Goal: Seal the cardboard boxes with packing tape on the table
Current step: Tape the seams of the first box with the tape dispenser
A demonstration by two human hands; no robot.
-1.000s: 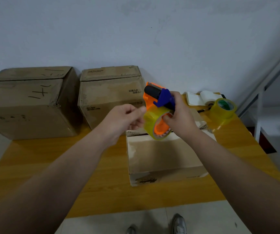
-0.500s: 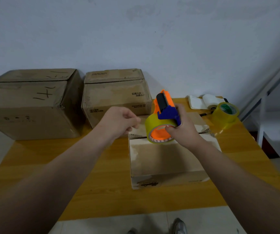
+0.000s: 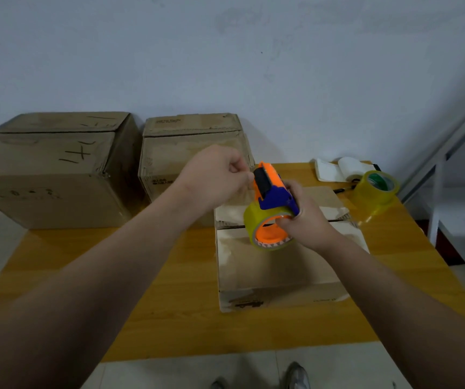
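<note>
My right hand grips an orange and blue tape dispenser loaded with a yellowish tape roll, held just above a flat cardboard box on the wooden table. My left hand has its thumb and forefinger pinched at the dispenser's black roller end, apparently on the tape's free end, which is too thin to make out. The box's top flaps meet at a seam under the dispenser.
Two bigger cardboard boxes stand at the back left against the wall. A spare tape roll and white paper lie at the back right. A metal frame stands right of the table.
The dispenser has dropped closer to the flat box and tilted. My left hand rose from beside the roll to the dispenser's roller end and pinches there.
</note>
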